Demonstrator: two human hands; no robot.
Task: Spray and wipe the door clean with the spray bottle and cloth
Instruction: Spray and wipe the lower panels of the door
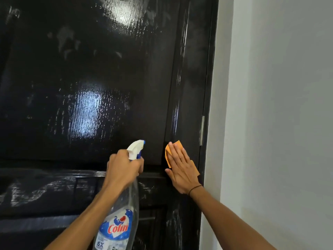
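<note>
Orange cloth (pixel 170 153) is pressed flat against the glossy black door (pixel 90 87) near its right edge by the straight-fingered right hand (pixel 182 168), while the clear spray bottle (pixel 120 213) is gripped at its neck by the left hand (pixel 122 168), nozzle aimed at the door.

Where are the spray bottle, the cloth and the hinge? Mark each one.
spray bottle (pixel 118 226): head view, on the label of its clear body.
cloth (pixel 168 155): head view, on the orange edge showing left of the fingers.
hinge (pixel 202 130): head view, on the metal strip at the door's right edge.
</note>
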